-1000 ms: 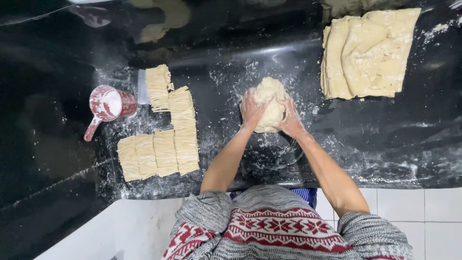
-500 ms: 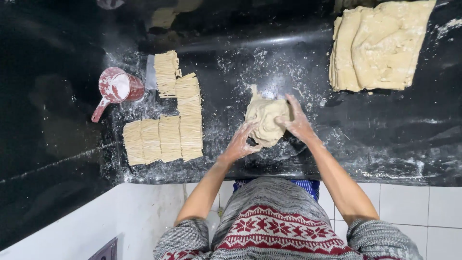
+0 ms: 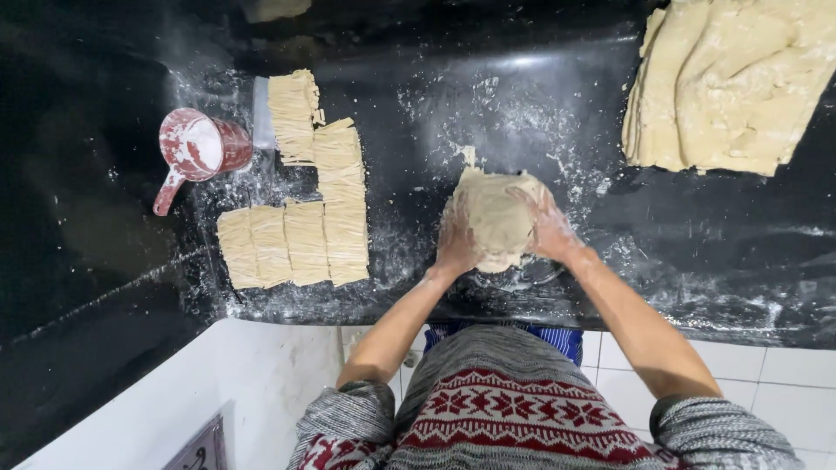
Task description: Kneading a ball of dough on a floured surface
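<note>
While I watched from the head camera, these were my notes on the moment.

Dough: a pale lump (image 3: 495,218) sat on the black counter (image 3: 697,252), near its front edge, just ahead of the person's body.

Left hand: it (image 3: 455,244) lay flat against the lump's left side, fingers closed on it, dusted with flour.

Right hand: it (image 3: 550,228) cupped the lump's right side, fingers wrapped over the top edge; both hands were clamped on the dough between them.

Flour: a white dusting (image 3: 522,113) spread over the counter around and beyond the lump.

Noodles: cut bundles (image 3: 300,218) lay in neat blocks to the left, well apart from the hands; I judged that part of the work done.

Cup: a red scoop (image 3: 196,148) with flour in it stood just left of the bundles, its handle pointing toward the front.

Sheets: a folded stack of dough (image 3: 731,87) rested at the far right, uncut as far as I could see.

Progress: by my reading, some dough was already cut, the stack waited, and the lump in hand was unshaped, so a good share remained.

Sleeves: grey patterned knit (image 3: 522,418), pushed up the forearms.
</note>
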